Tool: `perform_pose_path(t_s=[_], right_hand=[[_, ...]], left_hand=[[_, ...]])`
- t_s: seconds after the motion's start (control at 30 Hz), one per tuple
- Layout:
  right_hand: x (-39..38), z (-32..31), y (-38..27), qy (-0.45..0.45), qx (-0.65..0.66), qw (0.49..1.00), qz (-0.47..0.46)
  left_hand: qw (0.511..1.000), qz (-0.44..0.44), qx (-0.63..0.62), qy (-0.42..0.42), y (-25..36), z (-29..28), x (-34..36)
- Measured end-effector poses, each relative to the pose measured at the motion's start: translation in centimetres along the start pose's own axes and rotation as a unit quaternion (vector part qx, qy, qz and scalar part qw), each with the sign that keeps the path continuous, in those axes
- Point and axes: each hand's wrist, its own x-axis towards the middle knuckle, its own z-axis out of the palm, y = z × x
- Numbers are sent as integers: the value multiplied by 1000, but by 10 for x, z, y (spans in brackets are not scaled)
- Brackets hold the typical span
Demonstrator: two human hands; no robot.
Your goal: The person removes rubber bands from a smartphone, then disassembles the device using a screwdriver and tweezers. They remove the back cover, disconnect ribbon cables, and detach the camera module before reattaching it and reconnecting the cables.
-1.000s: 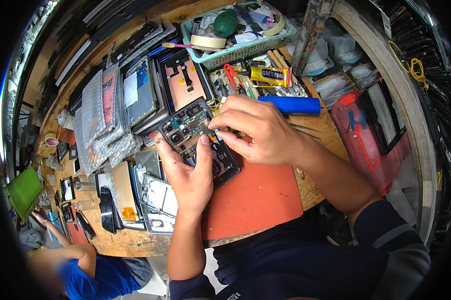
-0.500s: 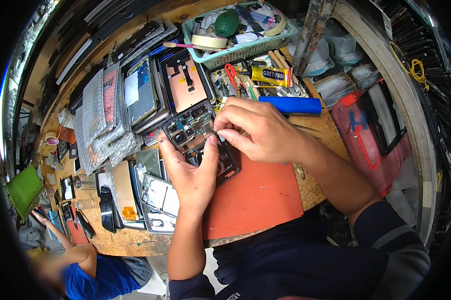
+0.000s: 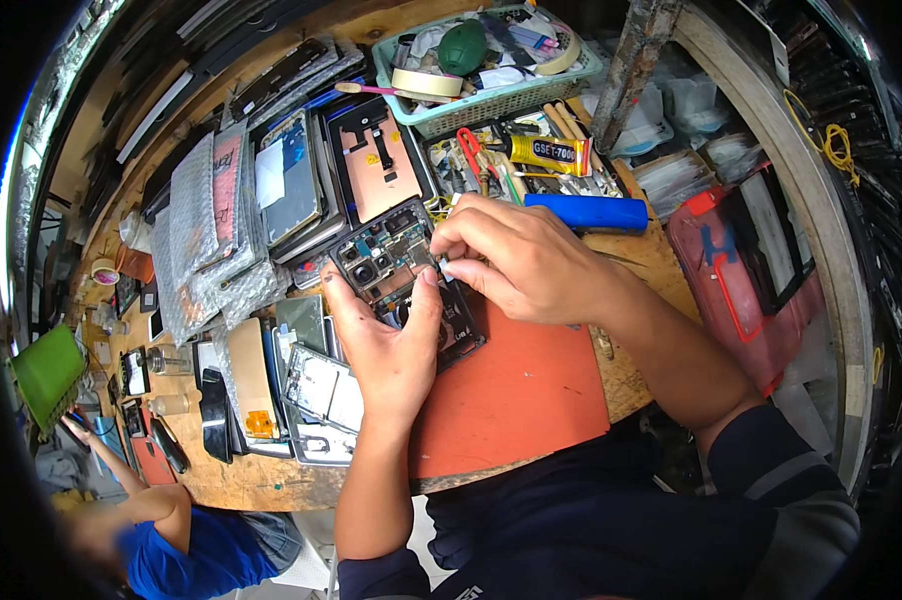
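Observation:
An opened smartphone (image 3: 389,262), its back cover off and its circuit board and camera lenses showing, is tilted above the orange-red mat (image 3: 531,395). My left hand (image 3: 396,355) grips it from below, with the thumb lying across its face and the fingers mostly hidden behind it. At the phone's right edge, my right hand (image 3: 531,262) has thumb and forefinger pinched close together beside the board. Whatever sits between those fingertips is too small or too covered to make out. The phone's lower part shows dark past my left thumb.
Bubble-wrapped panels (image 3: 206,215) and phone frames (image 3: 321,385) crowd the left. Behind are a rose-gold back panel (image 3: 376,180) and a green basket (image 3: 451,118). A yellow-black glue tube (image 3: 549,153) and a blue cylinder (image 3: 596,212) lie back right. Another person (image 3: 196,545) is at lower left.
The whole view has shifted slightly to the right. My left hand keeps its hold on the phone, and my right fingers stay pinched at its edge.

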Motion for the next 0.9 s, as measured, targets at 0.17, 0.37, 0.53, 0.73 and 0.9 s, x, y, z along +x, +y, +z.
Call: perform_pose_path(t_s=[0.17, 0.37, 0.53, 0.73, 0.9], right_hand=[[0, -1, 3, 19, -43, 998, -37], [-1, -2, 0, 1, -34, 999, -2], [1, -3, -1, 15, -44, 998, -33], [0, -2, 1, 2, -60, 998, -31], [0, -1, 3, -3, -80, 996, -47]], left_hand=[[1000, -11, -15, 9, -1, 1, 0], [1000, 8, 13, -8, -3, -1, -1], [998, 28, 38, -30, -4, -3, -1], [1000, 5, 19, 0, 0, 2, -3], [998, 35, 45, 0, -5, 1, -2]])
